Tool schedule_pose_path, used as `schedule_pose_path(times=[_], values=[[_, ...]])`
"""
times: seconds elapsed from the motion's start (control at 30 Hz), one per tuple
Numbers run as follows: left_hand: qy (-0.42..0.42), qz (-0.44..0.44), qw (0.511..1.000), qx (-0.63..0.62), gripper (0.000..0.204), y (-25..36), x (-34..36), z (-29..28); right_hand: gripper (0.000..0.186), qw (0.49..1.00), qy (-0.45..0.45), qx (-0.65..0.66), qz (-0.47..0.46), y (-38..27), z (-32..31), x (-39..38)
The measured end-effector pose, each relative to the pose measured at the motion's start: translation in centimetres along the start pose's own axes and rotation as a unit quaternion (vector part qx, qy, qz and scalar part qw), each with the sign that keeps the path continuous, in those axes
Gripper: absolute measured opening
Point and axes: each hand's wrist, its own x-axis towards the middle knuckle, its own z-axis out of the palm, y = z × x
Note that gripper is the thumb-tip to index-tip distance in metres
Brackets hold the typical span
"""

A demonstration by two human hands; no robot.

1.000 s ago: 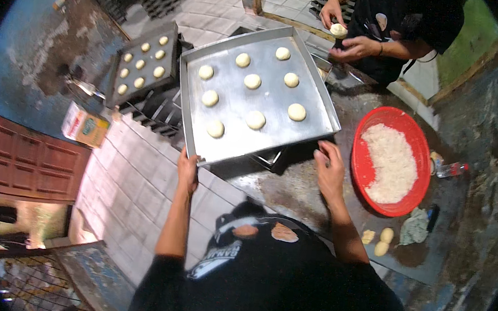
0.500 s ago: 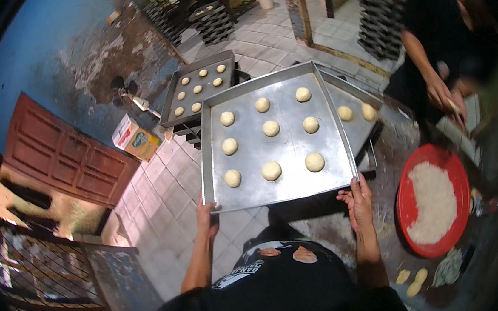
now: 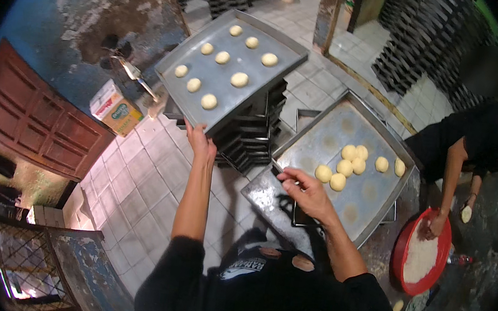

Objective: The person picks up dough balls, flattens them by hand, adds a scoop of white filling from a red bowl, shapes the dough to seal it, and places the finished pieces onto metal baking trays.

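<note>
A metal baking tray [image 3: 230,103] with several round dough balls rests on top of a stack of dark trays [image 3: 251,135], ahead and slightly left. At its near corner, my left hand [image 3: 201,143] has its fingers on the edge. My right hand [image 3: 310,195] is empty, thumb and fingers apart, beside the left edge of a second baking tray [image 3: 309,152]. Several dough balls [image 3: 345,166] sit bunched in the middle of that tray, and two more lie near its right side.
At right, a co-worker's hand [image 3: 432,226] is in a red basin [image 3: 400,254] of pale crumbs; the other holds a dough piece [image 3: 466,214]. Stacked dark trays [image 3: 415,45] stand at the far right. A carton [image 3: 115,109] is by the left wall, near a wooden door [image 3: 37,111].
The tray I held with both hands has moved away and left onto the stack. My right hand has let go of it. A co-worker's hand has come into the red basin.
</note>
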Motion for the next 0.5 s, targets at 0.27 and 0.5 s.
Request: schedule_pose_path(times=[0.27, 0.5], values=[[0.057, 0.04, 0.987, 0.146, 0.076, -9.1, 8.4, -2.8, 0.033, 0.972, -0.079, -0.129, 0.179, 4.4, 2.9, -5.5], [0.057, -0.009, 0.971, 0.232, 0.069, -5.9, 4.5, -0.8, 0.025, 0.895, 0.326, 0.057, 0.298, 8.7, -8.8, -10.3]])
